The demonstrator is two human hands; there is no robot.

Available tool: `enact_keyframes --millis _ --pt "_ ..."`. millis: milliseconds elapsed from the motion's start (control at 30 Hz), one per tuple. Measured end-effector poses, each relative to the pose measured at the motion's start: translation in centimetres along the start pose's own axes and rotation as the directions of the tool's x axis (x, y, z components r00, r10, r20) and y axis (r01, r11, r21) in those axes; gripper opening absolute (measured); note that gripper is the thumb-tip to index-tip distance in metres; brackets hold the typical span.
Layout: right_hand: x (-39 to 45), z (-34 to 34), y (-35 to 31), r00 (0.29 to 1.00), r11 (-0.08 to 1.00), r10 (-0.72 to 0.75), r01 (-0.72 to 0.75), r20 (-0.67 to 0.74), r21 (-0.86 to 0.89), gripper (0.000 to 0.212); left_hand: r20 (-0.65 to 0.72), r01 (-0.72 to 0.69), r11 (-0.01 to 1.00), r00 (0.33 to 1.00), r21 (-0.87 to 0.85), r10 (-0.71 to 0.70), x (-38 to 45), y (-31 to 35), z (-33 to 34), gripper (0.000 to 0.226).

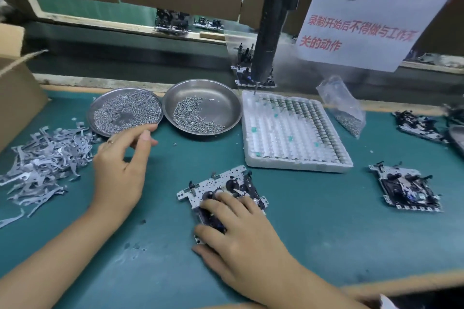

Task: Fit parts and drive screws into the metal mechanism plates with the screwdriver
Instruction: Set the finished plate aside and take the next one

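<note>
- Pressing flat on the plate [221, 193], the right hand [241, 231] lays its fingers over the near half, probably to stop it sliding on the mat [326, 246].
- The left hand [120, 170] hovers ahead-left, thumb and fingers loosely curled, holding nothing visible; the screw dishes [203, 108] sit just beyond its fingertips.
- The screwdriver [273, 20] hangs beyond the right hand, within reach.

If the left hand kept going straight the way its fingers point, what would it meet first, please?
Most likely the near rim of the left screw dish: the left hand points up and right, with its fingertips just short of that rim. Height above the dish is unclear from this single view.
</note>
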State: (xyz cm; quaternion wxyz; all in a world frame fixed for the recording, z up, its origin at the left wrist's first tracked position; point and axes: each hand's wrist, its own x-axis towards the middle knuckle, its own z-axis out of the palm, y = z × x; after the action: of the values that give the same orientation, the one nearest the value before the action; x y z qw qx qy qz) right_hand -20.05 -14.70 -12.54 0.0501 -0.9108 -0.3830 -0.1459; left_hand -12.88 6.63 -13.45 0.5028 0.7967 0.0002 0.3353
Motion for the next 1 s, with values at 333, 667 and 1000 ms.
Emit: enact_keyframes --millis 333,667,1000 --pt "-11.1 -3.6 9.7 0.899 0.891 0.422 -0.436 -0.12 -0.129 0.046 0.034 -0.04 0.999 0.999 0.001 0.04 0.0 -1.0 0.3 0.03" --pt "-13.7 -3.1 16.8 0.586 0.566 0.785 -0.81 -0.2 -0.153 0.025 0.023 -0.034 0.998 0.999 0.05 0.032 0.1 -1.0 0.5 0.027" --pt "-2.9 -1.9 10.5 0.833 0.917 0.397 -0.376 -0.385 0.132 0.024 0.117 -0.164 0.974 0.982 0.155 0.147 0.4 1.2 1.0 0.03"
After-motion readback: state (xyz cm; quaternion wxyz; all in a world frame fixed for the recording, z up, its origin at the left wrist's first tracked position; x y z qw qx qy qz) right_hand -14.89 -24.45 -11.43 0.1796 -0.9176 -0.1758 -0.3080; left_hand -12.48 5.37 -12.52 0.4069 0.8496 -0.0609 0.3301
